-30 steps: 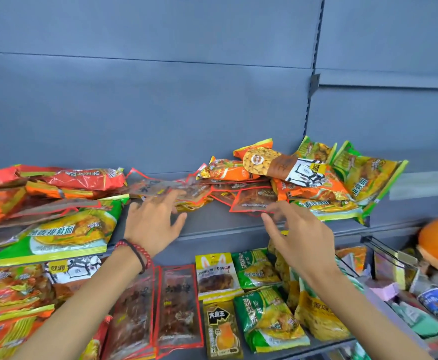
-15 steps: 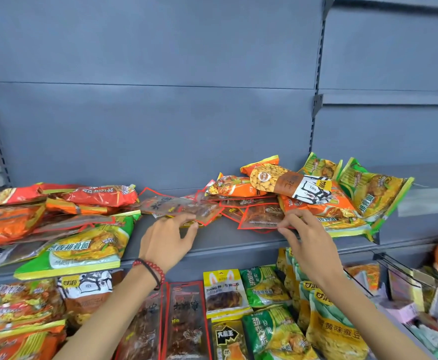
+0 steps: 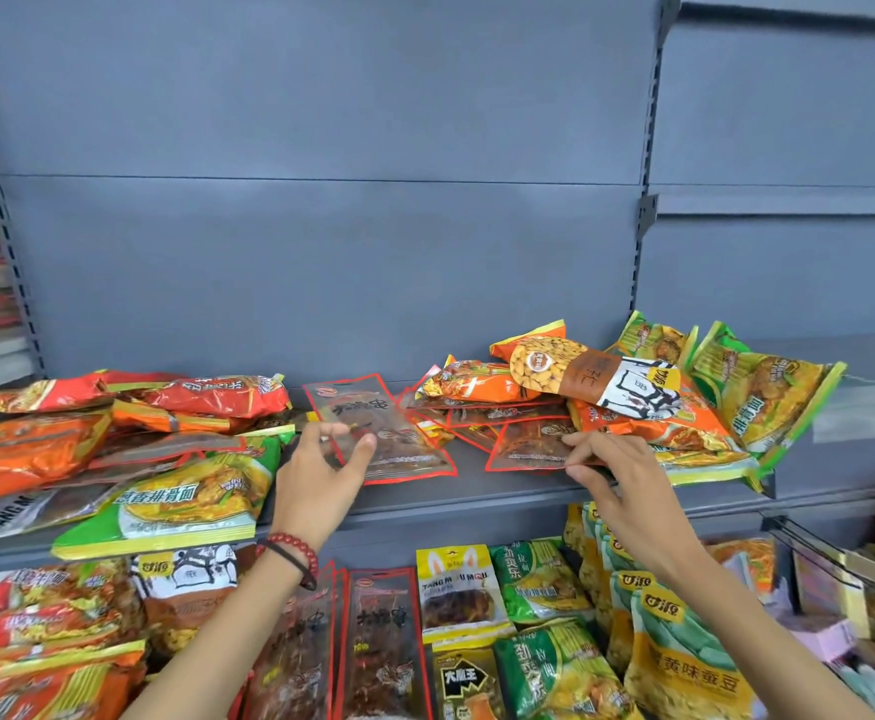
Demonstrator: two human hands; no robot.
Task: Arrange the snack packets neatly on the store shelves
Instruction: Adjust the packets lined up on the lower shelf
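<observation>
The flat, clear red-edged snack packet [image 3: 388, 433] is mid-way along the upper grey metal shelf [image 3: 477, 493]. The left hand [image 3: 316, 475] pinches its near-left corner, thumb on the face and fingers curled at the edge, so most of the pack fans out up and right of the grip. My guess is that's to pull it free of the mess. The right hand [image 3: 617, 475] nips a second clear red-edged packet [image 3: 526, 446] by its right edge. That one's far side is tucked under the heap of orange and green bags [image 3: 685, 433], so it probably needs a tug.
</observation>
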